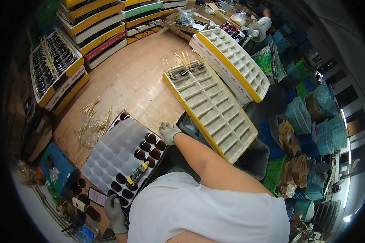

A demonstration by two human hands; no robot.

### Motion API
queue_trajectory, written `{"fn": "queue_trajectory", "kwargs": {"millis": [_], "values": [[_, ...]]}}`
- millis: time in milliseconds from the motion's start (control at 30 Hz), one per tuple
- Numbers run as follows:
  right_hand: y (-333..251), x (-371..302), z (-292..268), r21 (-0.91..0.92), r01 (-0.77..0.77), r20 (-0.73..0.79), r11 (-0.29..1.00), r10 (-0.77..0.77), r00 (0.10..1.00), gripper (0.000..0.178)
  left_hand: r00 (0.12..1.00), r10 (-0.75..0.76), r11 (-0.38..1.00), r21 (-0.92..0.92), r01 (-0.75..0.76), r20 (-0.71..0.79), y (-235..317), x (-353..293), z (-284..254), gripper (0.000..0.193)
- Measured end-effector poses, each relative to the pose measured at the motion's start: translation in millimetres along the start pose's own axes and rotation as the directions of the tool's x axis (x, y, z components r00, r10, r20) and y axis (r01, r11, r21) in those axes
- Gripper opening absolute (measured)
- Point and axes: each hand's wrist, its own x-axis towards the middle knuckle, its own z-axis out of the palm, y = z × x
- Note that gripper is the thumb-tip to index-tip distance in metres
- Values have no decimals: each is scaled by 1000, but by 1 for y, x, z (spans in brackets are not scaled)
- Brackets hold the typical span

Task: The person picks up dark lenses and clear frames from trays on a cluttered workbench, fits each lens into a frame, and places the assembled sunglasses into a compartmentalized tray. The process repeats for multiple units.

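In front of me lies a pale moulded lens tray (94, 169) with rounded hollows. Dark brown sunglass lenses (154, 153) fill some hollows along its right and near sides, and a yellow and black tube (138, 174) rests across them. My right hand (170, 133), in a grey-white glove, reaches past the tray's far right corner with fingers stretched over the table edge, nothing seen in them. At the near left edge, my gloved left hand (115, 215) has its fingers drawn together beside a phone (97, 197); whatever they hold is hidden.
A yellow-edged compartment tray (210, 106) stands to the right, with a few sunglasses at its far end. Behind it are stacked trays (235, 60). Pale thin sticks (94, 125) lie on the wooden table (127, 83). Sunglasses-filled trays (52, 67) rise at left; a bottle (86, 232) stands near.
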Motion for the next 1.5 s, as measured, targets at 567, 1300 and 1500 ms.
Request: {"fn": "queue_trajectory", "kwargs": {"millis": [567,1300,1500], "values": [[14,8,-3,-13,-13,48,1000,13,999,72,956,-205,973,61,222,-208,-66,13,-15,21],[24,39,23,-64,31,58,997,-27,998,75,948,-181,983,-7,186,-262,-42,-36,-1,23],[41,52,37,-82,73,-1,994,-73,997,70,907,-257,962,3,274,-334,-54,-42,-13,21]]}}
